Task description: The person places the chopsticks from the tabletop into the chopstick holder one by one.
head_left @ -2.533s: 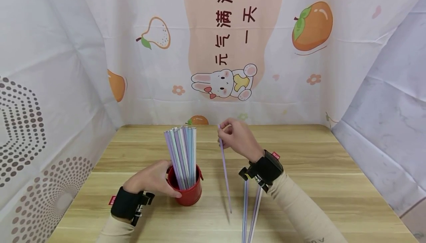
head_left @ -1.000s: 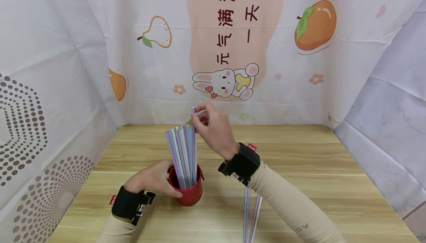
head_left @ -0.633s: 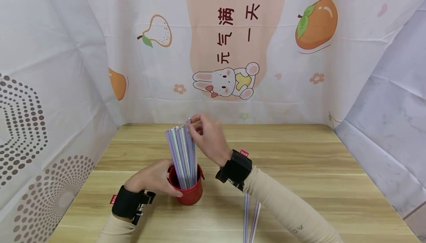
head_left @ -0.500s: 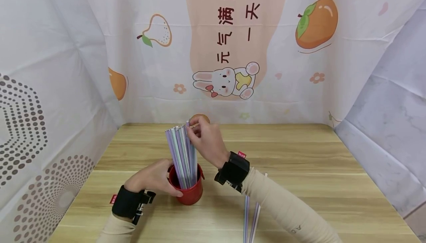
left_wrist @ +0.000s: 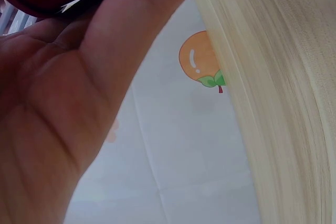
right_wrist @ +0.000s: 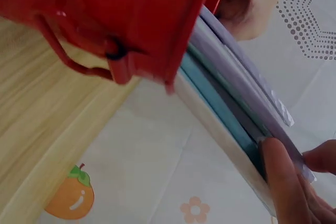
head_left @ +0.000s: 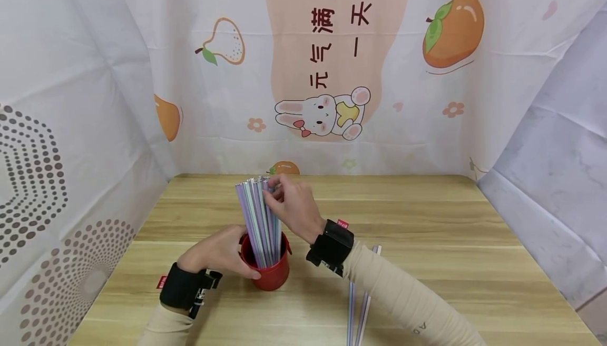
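Observation:
A small red bucket (head_left: 271, 278) stands on the table, holding a leaning bundle of purple, white and blue straws (head_left: 258, 219). My left hand (head_left: 218, 251) grips the bucket's left side, thumb at the front of the rim; in the left wrist view the hand (left_wrist: 68, 87) covers much of the bucket. At the straws' top ends, my right hand (head_left: 295, 204) pinches a lavender straw that stands in the bucket among the others. The right wrist view shows thumb and finger (right_wrist: 283, 177) at the straw's end, with the bucket's handle (right_wrist: 68, 59) hanging at its side.
A few loose straws (head_left: 351, 309) lie on the wooden table (head_left: 427, 219) near its front, partly under my right forearm. A white printed curtain (head_left: 218, 98) hangs behind the table, with more cloth at both sides.
My right hand has carried the lavender straw leftward from beside the bucket, raised it over the rim and lowered it in among the others. The left hand has stayed on the bucket.

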